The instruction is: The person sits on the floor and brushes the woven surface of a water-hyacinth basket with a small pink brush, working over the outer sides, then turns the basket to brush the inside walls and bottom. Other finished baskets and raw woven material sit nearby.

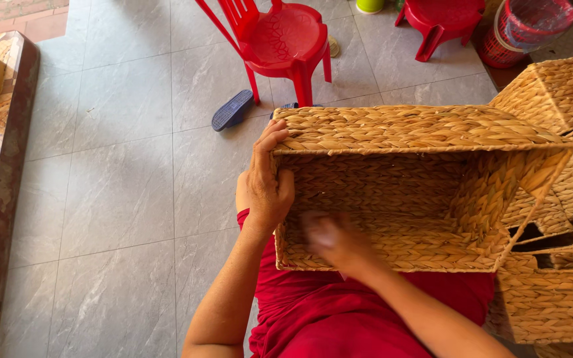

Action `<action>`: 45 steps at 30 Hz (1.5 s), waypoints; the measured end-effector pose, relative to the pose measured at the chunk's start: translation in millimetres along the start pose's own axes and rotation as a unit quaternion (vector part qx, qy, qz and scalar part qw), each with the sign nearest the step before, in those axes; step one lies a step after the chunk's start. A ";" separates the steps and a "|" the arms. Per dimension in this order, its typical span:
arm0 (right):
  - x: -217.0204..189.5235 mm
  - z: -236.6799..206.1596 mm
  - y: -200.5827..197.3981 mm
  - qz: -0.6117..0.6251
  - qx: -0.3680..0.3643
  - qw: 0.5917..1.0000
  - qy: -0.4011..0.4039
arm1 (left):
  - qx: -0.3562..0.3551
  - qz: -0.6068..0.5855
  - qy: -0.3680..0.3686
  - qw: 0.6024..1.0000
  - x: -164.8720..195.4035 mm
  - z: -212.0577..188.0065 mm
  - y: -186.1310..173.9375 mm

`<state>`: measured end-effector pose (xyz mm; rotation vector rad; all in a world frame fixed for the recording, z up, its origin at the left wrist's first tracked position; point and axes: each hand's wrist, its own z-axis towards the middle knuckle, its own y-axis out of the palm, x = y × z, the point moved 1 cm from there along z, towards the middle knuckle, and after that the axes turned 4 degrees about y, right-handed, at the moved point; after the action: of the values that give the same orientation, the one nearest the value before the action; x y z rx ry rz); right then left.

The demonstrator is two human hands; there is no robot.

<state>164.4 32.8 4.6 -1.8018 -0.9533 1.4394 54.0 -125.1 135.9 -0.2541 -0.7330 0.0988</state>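
Both hands work at a woven basket [419, 192] that lies tipped on its side across the person's lap, its open mouth facing the camera. Left hand [264, 185] grips the basket's left edge; the fingers curl over the upper left corner of the rim while the thumb and palm press against the outer side wall; the wrist is bent slightly back and the forearm runs straight up from the lower frame. Right hand [335, 240] reaches inside the basket, low against the near inner wall; it is blurred, so I cannot tell whether it is clenched or loose, or whether it holds anything; its forearm crosses in from the lower right over the red garment [339, 318] that covers the lap.

The basket is rectangular, made of thick braided straw-coloured strands; its far wall stands uppermost and its right end slants outward. Just beside it on the right sit more woven baskets [558, 265] of the same kind, stacked and touching one another; one shows a handle slot. On the grey tiled floor [121, 192] beyond stand a red plastic chair [280, 40] and a red stool [442, 16]; a dark blue sandal [232, 110] lies near the chair's leg; a red basket with a plastic liner [522, 30] stands at the upper right.
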 end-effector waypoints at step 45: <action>80.6 -34.3 -69.2 -0.143 -0.010 0.967 0.211 | 0.003 -0.034 0.003 0.999 -3.7 0.0 3.4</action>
<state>199.0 136.6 27.2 -1.7969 -0.9539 0.8277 51.3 -122.5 132.6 -0.2233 -0.7347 0.0352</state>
